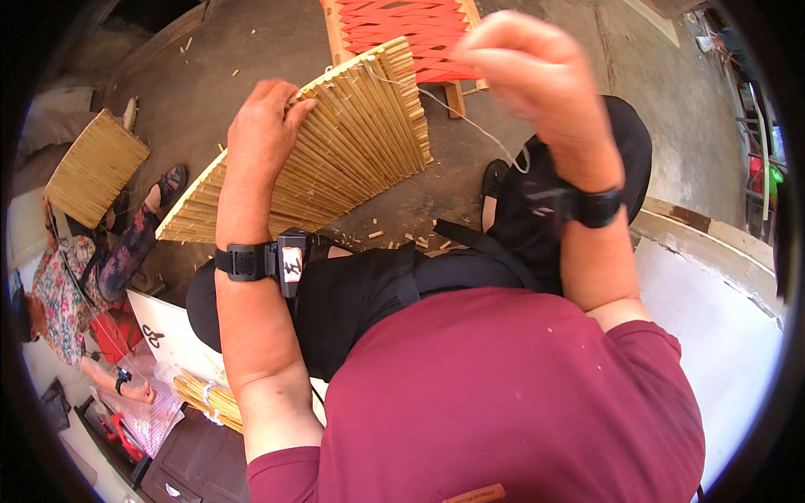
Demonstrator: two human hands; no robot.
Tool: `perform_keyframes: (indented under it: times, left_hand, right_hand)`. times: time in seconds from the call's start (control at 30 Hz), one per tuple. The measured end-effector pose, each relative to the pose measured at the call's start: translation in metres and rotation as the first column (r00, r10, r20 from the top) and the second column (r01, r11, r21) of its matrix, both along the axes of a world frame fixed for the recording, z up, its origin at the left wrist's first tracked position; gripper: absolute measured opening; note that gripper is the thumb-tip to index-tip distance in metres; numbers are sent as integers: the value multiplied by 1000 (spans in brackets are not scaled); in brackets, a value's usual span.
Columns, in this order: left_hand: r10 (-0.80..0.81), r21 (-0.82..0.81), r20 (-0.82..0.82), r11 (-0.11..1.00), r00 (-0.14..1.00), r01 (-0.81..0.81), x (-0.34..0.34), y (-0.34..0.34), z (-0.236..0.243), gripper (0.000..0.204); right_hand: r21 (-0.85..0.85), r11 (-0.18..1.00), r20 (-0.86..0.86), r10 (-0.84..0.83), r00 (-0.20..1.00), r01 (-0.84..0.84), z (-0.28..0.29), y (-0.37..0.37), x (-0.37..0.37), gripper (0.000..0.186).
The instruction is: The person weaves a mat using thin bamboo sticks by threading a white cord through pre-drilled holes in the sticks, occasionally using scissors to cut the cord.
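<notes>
My left hand [267, 126] grips the upper edge of a mat made of narrow bamboo sticks [344, 142], which is held tilted in front of me. My right hand [532, 84] is raised to the right of the mat, blurred, its fingers curled in; what they hold, if anything, is unclear. A thin pale cord [457, 130] runs from the mat's upper right part and hangs in a loop beside my right wrist.
A wooden frame with red woven straps [394, 25] stands beyond the mat. On the left, a co-worker in floral clothing [67, 293] sits by another bamboo mat [96, 168]. Bundled sticks [205, 394] lie at lower left. Small offcuts [377, 235] are scattered on the floor.
</notes>
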State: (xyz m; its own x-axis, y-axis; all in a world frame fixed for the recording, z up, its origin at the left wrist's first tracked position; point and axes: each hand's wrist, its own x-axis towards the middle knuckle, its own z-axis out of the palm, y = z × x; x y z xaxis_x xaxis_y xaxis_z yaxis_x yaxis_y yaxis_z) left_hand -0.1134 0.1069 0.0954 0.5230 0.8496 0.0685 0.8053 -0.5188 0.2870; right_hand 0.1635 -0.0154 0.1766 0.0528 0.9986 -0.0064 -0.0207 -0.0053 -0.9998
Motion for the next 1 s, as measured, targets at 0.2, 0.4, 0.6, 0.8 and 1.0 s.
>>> perform_keyframes:
  times: [0.2,0.4,0.6,0.8,1.0]
  left_hand:
    - [32,60,-37,998,999,-30,38,-5,-1,50]
    - [121,-9,-74,993,990,-121,51,-1,-7,53]
    - [40,-29,-66,999,997,-42,49,1,-11,40]
    - [24,-32,0,999,1000,-24,51,1,-13,34]
    - [-39,214,-27,976,999,44,74,-10,-21,46]
  right_hand:
    - [-114,990,22,-80,997,82,-90,19,-30,14]
    - [-108,990,185,-69,980,90,-115,19,-25,18]
    - [-95,993,205,-49,978,69,-111,21,-31,24]
    - [34,991,288,-132,948,127,-122,26,-35,30]
    - [-1,985,260,-164,952,170,-124,25,-36,29]
